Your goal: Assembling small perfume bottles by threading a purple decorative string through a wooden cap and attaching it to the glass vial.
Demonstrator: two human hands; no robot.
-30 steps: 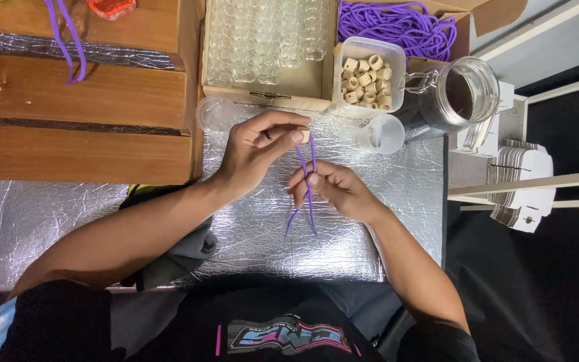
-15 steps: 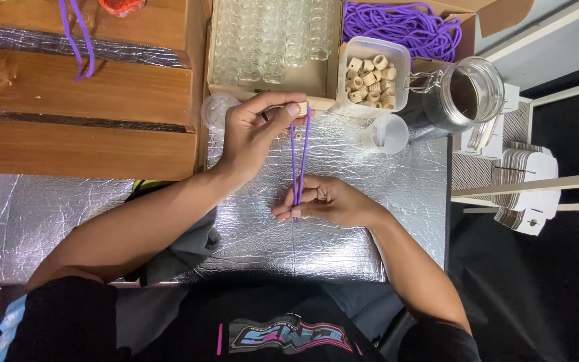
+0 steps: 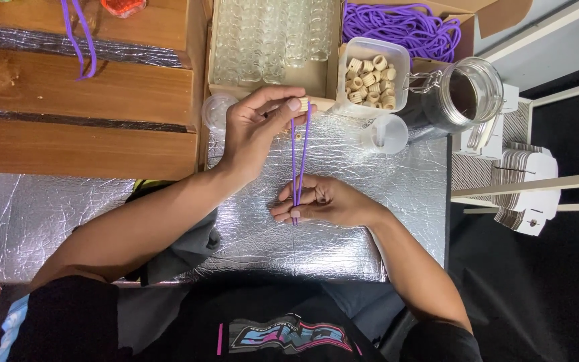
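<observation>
My left hand pinches a small cream bead at the top of a doubled purple cord. The cord runs straight down as two taut strands to my right hand, which pinches its lower ends just above the silver foil-covered table. Both hands sit over the middle of the foil, the left one higher and nearer the boxes.
Behind the hands stand a cardboard box of small glass vials, a clear tub of cream beads, a pile of purple cord, a glass jar and a small plastic cup. Wooden shelves rise at left; white cards stack at right.
My left hand has slid the bead up the cord toward the boxes, drawing both strands taut. My right hand dropped slightly and keeps the lower ends.
</observation>
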